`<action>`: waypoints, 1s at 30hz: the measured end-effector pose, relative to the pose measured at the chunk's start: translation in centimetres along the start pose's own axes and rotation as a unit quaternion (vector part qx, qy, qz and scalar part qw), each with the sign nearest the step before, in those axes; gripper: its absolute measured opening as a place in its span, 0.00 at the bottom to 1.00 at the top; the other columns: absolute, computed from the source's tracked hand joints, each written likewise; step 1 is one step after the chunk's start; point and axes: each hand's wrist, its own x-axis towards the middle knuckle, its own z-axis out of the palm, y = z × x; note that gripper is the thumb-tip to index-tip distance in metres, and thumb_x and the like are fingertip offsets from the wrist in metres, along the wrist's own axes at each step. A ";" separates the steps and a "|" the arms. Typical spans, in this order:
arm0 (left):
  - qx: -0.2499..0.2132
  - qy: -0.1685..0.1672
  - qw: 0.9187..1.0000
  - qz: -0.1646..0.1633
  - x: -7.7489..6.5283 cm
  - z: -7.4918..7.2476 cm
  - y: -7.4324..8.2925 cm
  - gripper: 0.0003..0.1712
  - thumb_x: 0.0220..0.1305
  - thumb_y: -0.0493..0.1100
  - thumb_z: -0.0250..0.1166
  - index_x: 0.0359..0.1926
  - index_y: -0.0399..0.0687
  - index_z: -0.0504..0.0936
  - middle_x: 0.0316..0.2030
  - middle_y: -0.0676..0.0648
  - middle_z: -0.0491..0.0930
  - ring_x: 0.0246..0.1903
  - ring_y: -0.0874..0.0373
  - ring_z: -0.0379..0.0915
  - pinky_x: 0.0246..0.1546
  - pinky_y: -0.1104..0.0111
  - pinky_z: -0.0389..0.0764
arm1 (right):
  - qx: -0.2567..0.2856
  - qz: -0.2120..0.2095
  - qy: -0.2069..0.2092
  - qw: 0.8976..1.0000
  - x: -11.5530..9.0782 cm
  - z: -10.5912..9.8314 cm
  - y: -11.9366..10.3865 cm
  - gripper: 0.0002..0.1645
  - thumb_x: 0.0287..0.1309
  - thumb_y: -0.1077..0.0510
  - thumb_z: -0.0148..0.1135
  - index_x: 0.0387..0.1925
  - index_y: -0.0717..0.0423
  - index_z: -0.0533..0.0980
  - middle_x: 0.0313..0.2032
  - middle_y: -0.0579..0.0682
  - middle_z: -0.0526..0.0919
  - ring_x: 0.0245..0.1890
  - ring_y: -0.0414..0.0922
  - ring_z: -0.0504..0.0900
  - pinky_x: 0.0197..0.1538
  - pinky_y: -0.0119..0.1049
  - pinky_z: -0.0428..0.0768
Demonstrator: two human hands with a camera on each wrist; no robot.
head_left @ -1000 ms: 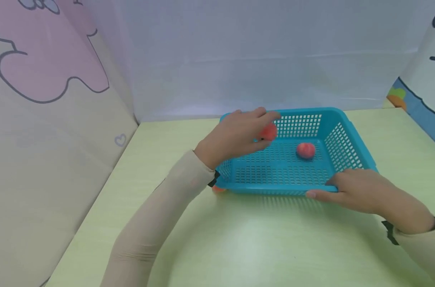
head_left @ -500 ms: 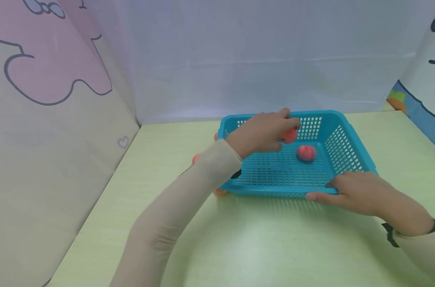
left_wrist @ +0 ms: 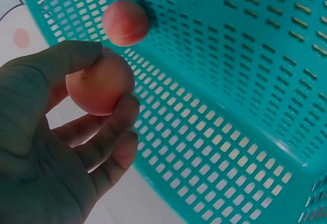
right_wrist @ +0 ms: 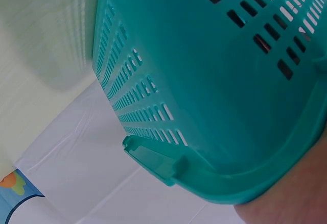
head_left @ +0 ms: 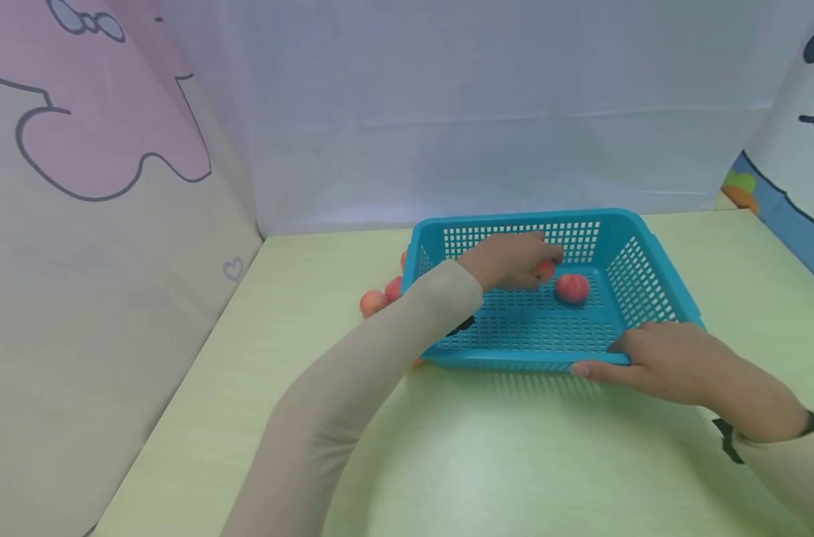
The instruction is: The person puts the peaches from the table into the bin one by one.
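Observation:
My left hand point(head_left: 510, 261) reaches inside the blue plastic basket point(head_left: 514, 358) and holds a reddish peach point(left_wrist: 97, 83) between thumb and fingers. The held peach is low in the basket, left of another peach point(head_left: 572, 289) that lies on the basket floor. With thumb outside and fingers over the rim, my right hand point(head_left: 682, 365) grips the basket's near right edge. In the right wrist view only a little of that hand shows, beside the basket's corner point(right_wrist: 204, 173).
Several more peaches point(head_left: 373, 303) lie on the pale table point(head_left: 474, 447) along the basket's left side, partly hidden by the basket and my left sleeve. A white sheet point(head_left: 487, 112) hangs behind, and a printed cloth point(head_left: 112, 298) stands at the left.
My left hand has moved right and down into the basket with its peach, nearing the other one. Peaches left of the basket have come into view. My right hand keeps its grip on the rim.

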 end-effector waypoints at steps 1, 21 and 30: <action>-0.003 -0.003 1.000 -0.004 0.2 0.2 0.0 0.20 0.71 0.45 0.49 0.62 0.63 0.69 0.51 0.57 0.69 0.46 0.62 0.63 0.43 0.69 0.72 | 0.000 0.000 0.000 1.000 0.0 0.0 0.0 0.32 0.60 0.27 0.47 0.12 0.42 0.69 0.10 0.39 0.60 0.13 0.37 0.62 0.19 0.33 0.58; 0.011 0.006 1.000 -0.021 2.1 3.3 -1.1 0.08 0.70 0.45 0.50 0.45 0.55 0.74 0.40 0.54 0.70 0.35 0.60 0.63 0.31 0.69 0.68 | 0.000 -0.005 0.018 1.000 -0.1 0.1 0.0 0.33 0.60 0.27 0.48 0.10 0.43 0.63 0.11 0.39 0.58 0.13 0.37 0.60 0.19 0.32 0.56; 0.027 0.000 0.999 -0.047 1.8 3.6 -1.4 0.15 0.66 0.49 0.54 0.53 0.57 0.72 0.39 0.56 0.72 0.35 0.60 0.66 0.30 0.68 0.69 | -0.003 -0.003 0.013 1.000 0.0 0.1 -0.2 0.33 0.60 0.26 0.47 0.11 0.42 0.66 0.11 0.39 0.59 0.13 0.37 0.61 0.19 0.33 0.57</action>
